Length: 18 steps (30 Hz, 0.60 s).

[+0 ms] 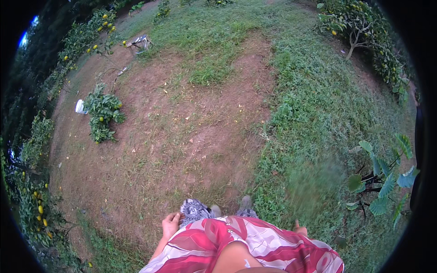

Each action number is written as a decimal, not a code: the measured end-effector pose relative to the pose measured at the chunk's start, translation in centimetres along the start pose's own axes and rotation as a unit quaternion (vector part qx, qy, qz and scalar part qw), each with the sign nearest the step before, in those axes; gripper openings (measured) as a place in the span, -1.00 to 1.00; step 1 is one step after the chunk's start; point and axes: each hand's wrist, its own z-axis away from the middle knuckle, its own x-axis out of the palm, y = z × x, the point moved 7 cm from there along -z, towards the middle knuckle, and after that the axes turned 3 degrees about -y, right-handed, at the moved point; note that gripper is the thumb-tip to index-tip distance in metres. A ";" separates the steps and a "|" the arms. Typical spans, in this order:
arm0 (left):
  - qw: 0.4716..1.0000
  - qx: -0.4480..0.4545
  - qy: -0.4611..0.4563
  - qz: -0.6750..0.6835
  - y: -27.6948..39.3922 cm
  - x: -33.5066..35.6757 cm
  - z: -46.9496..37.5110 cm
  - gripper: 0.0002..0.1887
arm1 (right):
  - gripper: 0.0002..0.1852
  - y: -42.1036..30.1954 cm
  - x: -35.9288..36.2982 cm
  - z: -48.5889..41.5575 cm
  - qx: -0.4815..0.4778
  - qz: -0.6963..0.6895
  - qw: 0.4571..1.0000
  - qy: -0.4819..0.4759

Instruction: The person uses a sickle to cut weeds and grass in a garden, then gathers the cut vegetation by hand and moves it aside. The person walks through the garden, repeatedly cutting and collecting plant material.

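Note:
My left hand (171,223) hangs low by my left leg, its fingers bent beside the black-and-white patterned trousers (196,211). Whether its fingertips touch the cloth I cannot tell. On the other side, most of my right hand (300,229) is hidden behind the red, pink and white patterned shirt (218,235). One finger of it points out over the grass. Below me, two shoes (245,203) stand where bare soil (211,163) meets green weeds (297,136).
A cut or low leafy citrus branch (104,114) lies ahead left, with a white bucket (81,106) behind it. Farther off stands a small stool-like frame (139,43). Fruiting citrus trees (356,37) line both sides. A broad-leaved plant (382,177) grows at right.

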 end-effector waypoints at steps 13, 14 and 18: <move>0.931 -0.118 -0.248 0.240 0.1 9.1 -12.7 -0.47 | -0.64 -14.0 -8.3 3.5 -0.073 -0.050 0.995 0.054; 0.922 -0.109 -0.249 0.276 0.5 8.9 -13.2 -0.45 | -0.63 -14.9 -8.2 4.2 -0.081 -0.051 0.995 0.040; 0.891 -0.130 -0.258 0.350 1.5 8.1 -13.9 -0.46 | -0.61 -18.2 -7.8 5.8 -0.083 -0.011 0.996 -0.028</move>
